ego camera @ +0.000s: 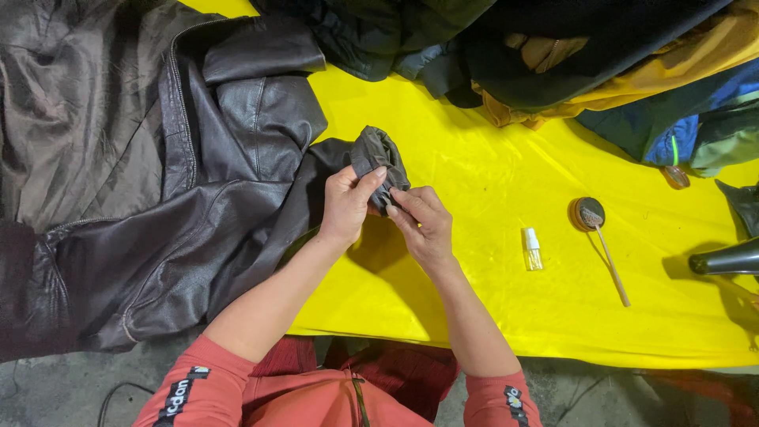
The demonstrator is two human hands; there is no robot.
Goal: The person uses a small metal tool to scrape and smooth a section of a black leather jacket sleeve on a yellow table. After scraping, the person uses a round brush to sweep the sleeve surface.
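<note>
Apparently the work is at an early or middle point: the left hand (345,207) and the right hand (423,224) are both pinched together on the cuff (379,158) of the dark brown leather jacket (158,182), while the round tin (586,213), the thin stick (613,265) beside it and the small clear bottle (532,249) lie untouched toward the right edge of the yellow-covered bench (474,300). The jacket sprawls open across the left end of the bench, its sleeve reaching toward the middle; the leather looks soft, creased and faintly glossy, and the ribbed cuff is bunched and grey-brown.
</note>
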